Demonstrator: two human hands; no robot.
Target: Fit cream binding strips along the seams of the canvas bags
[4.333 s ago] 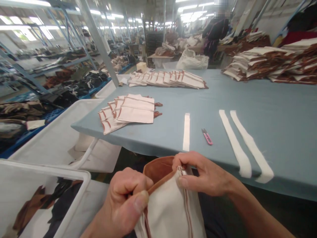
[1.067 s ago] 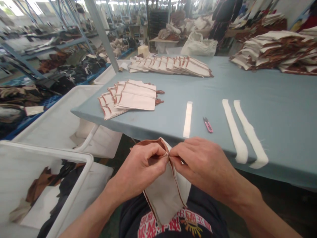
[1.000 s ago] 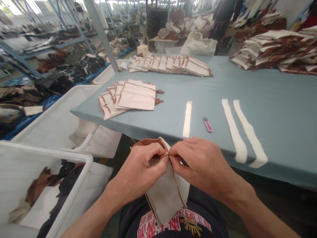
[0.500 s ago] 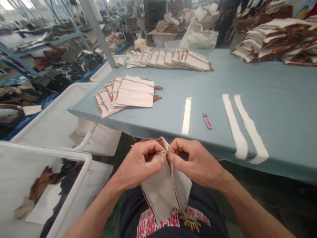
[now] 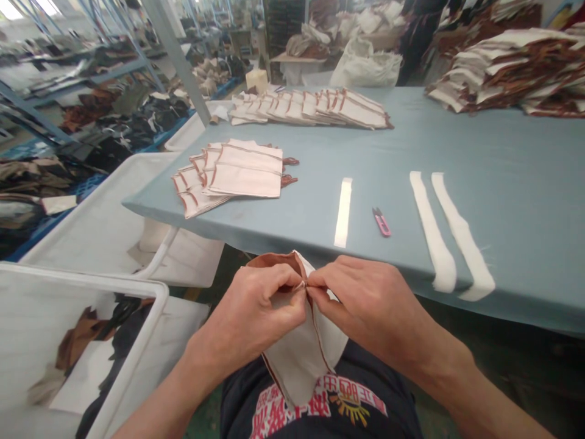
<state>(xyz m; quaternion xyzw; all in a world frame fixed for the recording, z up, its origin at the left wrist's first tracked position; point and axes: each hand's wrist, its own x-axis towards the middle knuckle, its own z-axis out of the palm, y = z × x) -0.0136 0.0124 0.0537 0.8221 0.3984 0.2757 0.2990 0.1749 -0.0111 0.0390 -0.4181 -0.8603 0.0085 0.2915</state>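
A cream fabric pouch with brown seam edges hangs between my hands, in front of the table's near edge. Its upper opening shows a brown inside. My left hand pinches the rim at the seam between thumb and forefinger. Right beside it, my right hand pinches the same spot, fingertips nearly touching the left ones. Whatever small detail lies between the fingertips is too small to make out. On the table beyond lie pink thread snips and a short white strip.
Two longer white strips lie to the right on the blue-green table. Fanned cream pouches lie at the left, with another row behind. A tall pile fills the back right. White bins stand at the left.
My right hand has turned, its back now more upward, and its fingers reach closer to the left fingertips. The pouch's lower part has swung slightly. The left hand keeps its pinch.
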